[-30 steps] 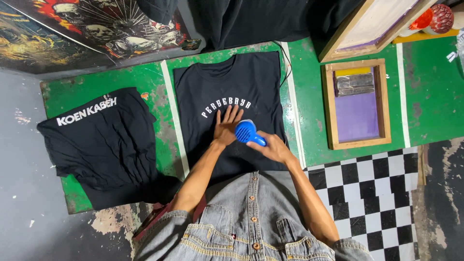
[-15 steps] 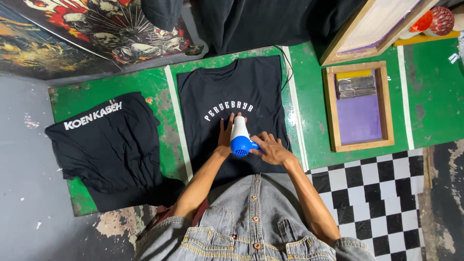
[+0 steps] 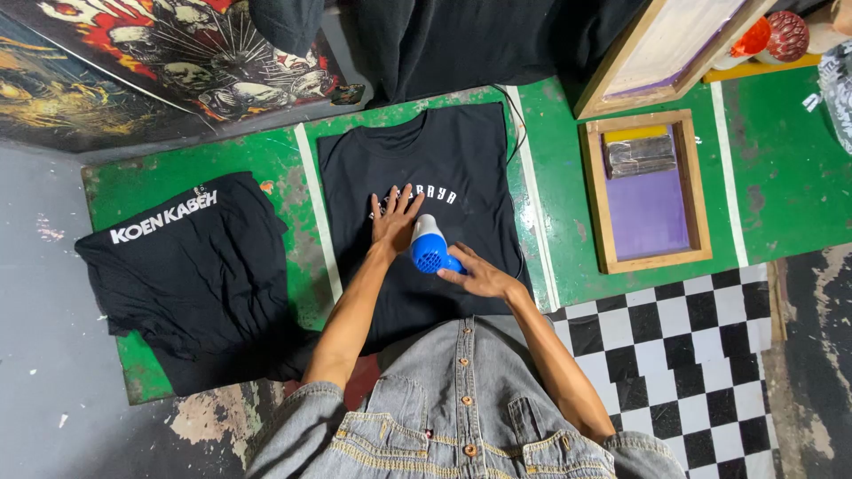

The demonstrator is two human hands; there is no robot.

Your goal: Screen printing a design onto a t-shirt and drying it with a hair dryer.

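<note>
A black t-shirt (image 3: 461, 160) with white curved lettering lies flat on the green table (image 3: 550, 160). My left hand (image 3: 395, 222) presses flat on the shirt's chest, fingers spread, covering part of the lettering. My right hand (image 3: 479, 277) grips a blue and white heat gun (image 3: 429, 244), whose white nozzle points toward the print just right of my left hand.
A pile of black shirts (image 3: 191, 275) with white lettering lies at the left. A wooden screen frame with a purple mesh and a squeegee (image 3: 646, 191) rests at the right, another frame (image 3: 666, 44) leaning behind it. Checkered floor (image 3: 701, 355) lower right.
The view has shifted a little. The heat gun has turned slightly in my right hand, and my left hand has slid up onto the lettering.
</note>
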